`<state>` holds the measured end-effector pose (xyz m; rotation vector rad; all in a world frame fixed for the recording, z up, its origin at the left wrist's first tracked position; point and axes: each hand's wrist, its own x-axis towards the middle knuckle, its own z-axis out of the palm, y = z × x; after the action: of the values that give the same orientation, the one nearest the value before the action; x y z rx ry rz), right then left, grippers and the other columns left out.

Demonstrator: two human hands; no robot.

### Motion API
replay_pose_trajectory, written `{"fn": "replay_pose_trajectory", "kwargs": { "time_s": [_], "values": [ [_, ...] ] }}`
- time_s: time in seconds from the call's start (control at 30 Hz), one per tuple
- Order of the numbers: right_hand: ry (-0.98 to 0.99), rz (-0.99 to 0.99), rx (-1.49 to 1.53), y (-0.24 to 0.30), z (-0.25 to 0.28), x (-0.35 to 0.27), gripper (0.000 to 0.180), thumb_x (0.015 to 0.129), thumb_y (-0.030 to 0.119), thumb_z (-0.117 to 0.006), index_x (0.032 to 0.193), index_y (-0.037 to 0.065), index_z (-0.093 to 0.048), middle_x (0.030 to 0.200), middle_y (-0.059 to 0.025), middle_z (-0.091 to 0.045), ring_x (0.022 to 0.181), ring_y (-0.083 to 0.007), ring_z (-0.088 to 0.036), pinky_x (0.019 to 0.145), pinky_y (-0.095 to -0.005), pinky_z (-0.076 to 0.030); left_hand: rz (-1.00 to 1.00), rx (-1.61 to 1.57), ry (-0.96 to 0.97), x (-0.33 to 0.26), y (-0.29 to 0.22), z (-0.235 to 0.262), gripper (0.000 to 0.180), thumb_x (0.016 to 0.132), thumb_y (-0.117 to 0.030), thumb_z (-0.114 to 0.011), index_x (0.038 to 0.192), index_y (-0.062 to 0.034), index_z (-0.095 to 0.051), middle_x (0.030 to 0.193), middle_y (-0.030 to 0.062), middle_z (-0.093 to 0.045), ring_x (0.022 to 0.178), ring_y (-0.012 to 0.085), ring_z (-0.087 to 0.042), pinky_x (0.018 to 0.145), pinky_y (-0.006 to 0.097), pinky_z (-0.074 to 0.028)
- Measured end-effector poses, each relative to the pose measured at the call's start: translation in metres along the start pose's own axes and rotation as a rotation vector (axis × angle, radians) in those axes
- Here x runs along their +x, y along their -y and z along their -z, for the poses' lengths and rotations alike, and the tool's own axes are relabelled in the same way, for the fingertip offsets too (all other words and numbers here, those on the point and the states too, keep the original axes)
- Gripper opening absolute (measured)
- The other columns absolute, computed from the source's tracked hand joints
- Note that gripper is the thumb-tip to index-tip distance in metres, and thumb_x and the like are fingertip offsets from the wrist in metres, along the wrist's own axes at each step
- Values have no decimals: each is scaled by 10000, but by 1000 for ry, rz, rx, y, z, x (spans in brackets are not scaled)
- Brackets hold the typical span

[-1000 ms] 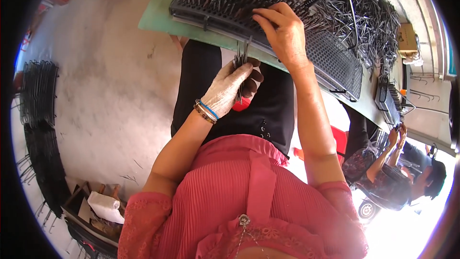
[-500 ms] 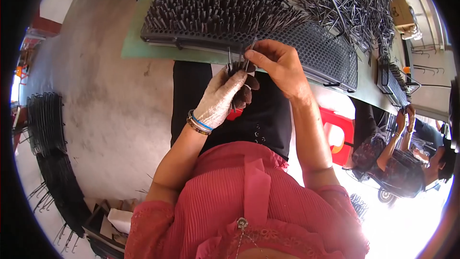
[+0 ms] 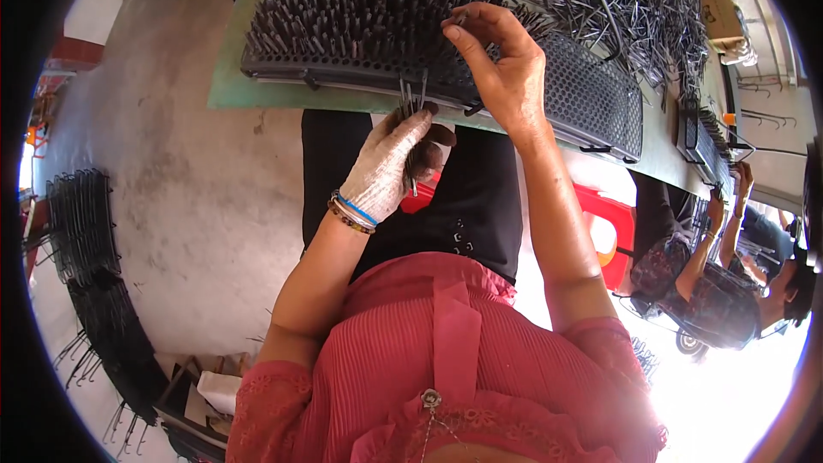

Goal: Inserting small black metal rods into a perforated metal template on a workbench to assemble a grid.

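My left hand [image 3: 383,159], in a whitish glove with dark fingertips, is closed around a small bunch of thin metal rods [image 3: 411,94] that stick up past the thumb. It sits just in front of the table edge. My bare right hand [image 3: 506,60] is raised over a black perforated rack [image 3: 591,90]. Thumb and index finger pinch the top of a thin dark rod, mostly hidden among the others. Many upright dark rods [image 3: 343,17] fill the left and middle of the rack; its right part shows bare holes.
A heap of loose rods [image 3: 634,9] lies behind the rack on the green table [image 3: 227,86]. At right, a co-worker's hands [image 3: 729,197] work at another rack [image 3: 699,150]. A red stool [image 3: 613,223] stands below the table. Bundled black hooks [image 3: 81,223] are at left.
My right hand has moved up and away from the left hand's bunch, carrying a rod to the standing rods in the rack. The left hand has shifted slightly left.
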<state>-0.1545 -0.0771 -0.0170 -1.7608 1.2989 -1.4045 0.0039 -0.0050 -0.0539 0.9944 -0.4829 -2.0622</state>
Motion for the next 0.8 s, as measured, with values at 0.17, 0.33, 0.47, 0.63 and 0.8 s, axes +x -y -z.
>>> {"fn": "replay_pose_trajectory", "kwargs": {
  "time_s": [0.17, 0.33, 0.47, 0.63, 0.8],
  "values": [
    [58, -37, 28, -2, 1, -2, 218, 870, 20, -672, 1071, -7, -594, 970, -84, -704, 927, -139, -664, 847, -263, -510, -20, 20, -36, -6, 5, 1, 304, 964, -265, -540, 1141, -20, -576, 825, 59, -649, 608, 86, -564, 499, 200, -413],
    [33, 64, -26, -13, -2, -8, 226, 863, 16, -677, 1071, -3, -589, 969, -91, -706, 928, -136, -664, 851, -262, -502, -37, -27, 11, -9, 7, 3, 287, 965, -256, -534, 1116, -19, -590, 789, 41, -627, 581, 83, -544, 479, 202, -393],
    [-22, 214, -251, -15, -4, -8, 256, 850, 2, -686, 1088, 13, -593, 941, -86, -713, 931, -129, -663, 861, -255, -488, -26, -5, 13, -10, 5, 1, 299, 971, -268, -525, 1125, -17, -576, 794, 49, -639, 583, 77, -554, 494, 199, -416],
    [-146, 99, -118, -14, -8, -10, 315, 796, 108, -747, 1102, 117, -671, 900, -20, -718, 837, -176, -624, 863, -297, -406, -20, 2, -18, -10, 7, 1, 281, 963, -252, -538, 1111, -20, -592, 789, 35, -623, 567, 65, -523, 461, 199, -376],
    [-37, 327, -404, -16, -4, -8, 211, 805, 126, -724, 1014, 111, -714, 887, -19, -696, 848, -199, -604, 847, -316, -405, -8, 8, -14, -11, 7, -1, 267, 961, -243, -544, 1105, -24, -591, 805, 38, -629, 577, 63, -525, 466, 200, -383]
  ]
}}
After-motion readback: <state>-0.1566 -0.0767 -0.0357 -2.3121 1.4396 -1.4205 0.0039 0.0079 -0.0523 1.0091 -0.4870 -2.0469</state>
